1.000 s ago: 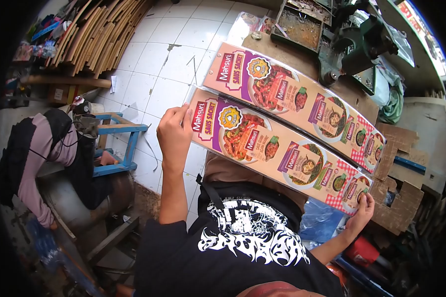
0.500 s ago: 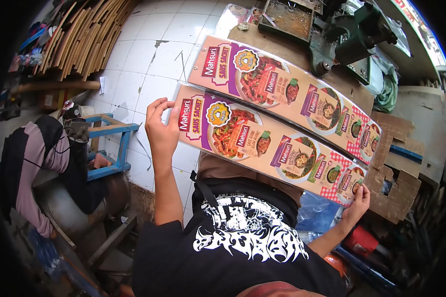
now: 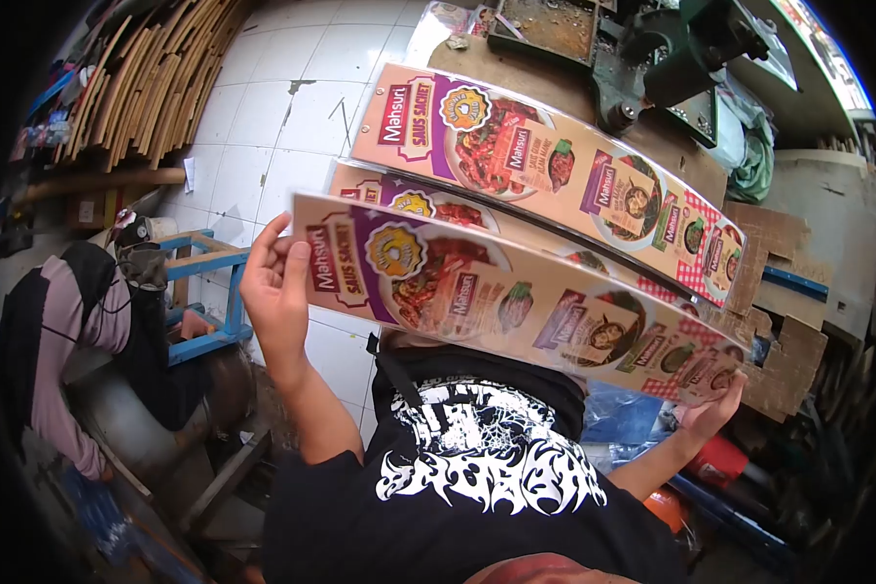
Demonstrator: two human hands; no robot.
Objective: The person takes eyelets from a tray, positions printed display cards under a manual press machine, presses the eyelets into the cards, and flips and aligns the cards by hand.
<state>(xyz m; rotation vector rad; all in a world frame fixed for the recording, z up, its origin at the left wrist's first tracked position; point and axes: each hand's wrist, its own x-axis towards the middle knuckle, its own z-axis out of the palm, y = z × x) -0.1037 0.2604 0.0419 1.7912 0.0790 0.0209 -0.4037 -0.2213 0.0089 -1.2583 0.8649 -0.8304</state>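
A long glossy "Mahsuri Saus Sachet" printed sign panel [image 3: 526, 302] spans both hands in front of my body, raised and slightly blurred. My left hand [image 3: 277, 282] pinches its left end, thumb on the printed face. At the opposite end, my right hand [image 3: 715, 409] grips the lower corner, its fingers partly hidden. Behind the held panel lies a matching sign panel [image 3: 368, 183], mostly covered. Farther out, another matching panel [image 3: 574, 175] rests on top of what looks like a stack, with small holes at its left end.
A dark green machine [image 3: 691, 68] and a grimy metal tray [image 3: 545, 29] stand beyond the panels. Cut cardboard [image 3: 779, 389] lies at right. To the left are a blue-framed stool [image 3: 209, 292], a person's sleeve [image 3: 54, 380] and stacked wooden strips [image 3: 156, 88].
Both hands have lifted the nearer panel off its pile and drawn it toward me, its left end moving left. The same print now shows underneath.
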